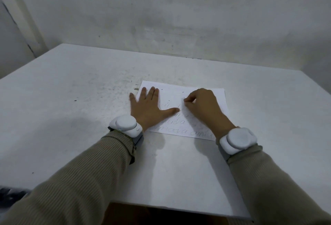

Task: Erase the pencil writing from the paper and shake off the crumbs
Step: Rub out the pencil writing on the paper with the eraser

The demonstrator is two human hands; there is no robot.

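I am pressing my left hand [148, 106] flat, fingers spread, on the paper [172, 92]. Just beside its thumb, my right hand [200, 106] is pinching its fingertips together, whether on an eraser I cannot tell. I am mid-erasing. The pencil lines [180, 126] nearer my wrists need rubbing next.

Sleeves [86, 180]: beige ribbed knit, cuffs bunched; wrist pods [125, 125]: white, rounded, smooth, one on each wrist; straps [139, 139]: grey.

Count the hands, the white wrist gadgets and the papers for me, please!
Hands: 2 (left hand, right hand)
White wrist gadgets: 2 (left wrist gadget, right wrist gadget)
Paper: 1
Total: 5
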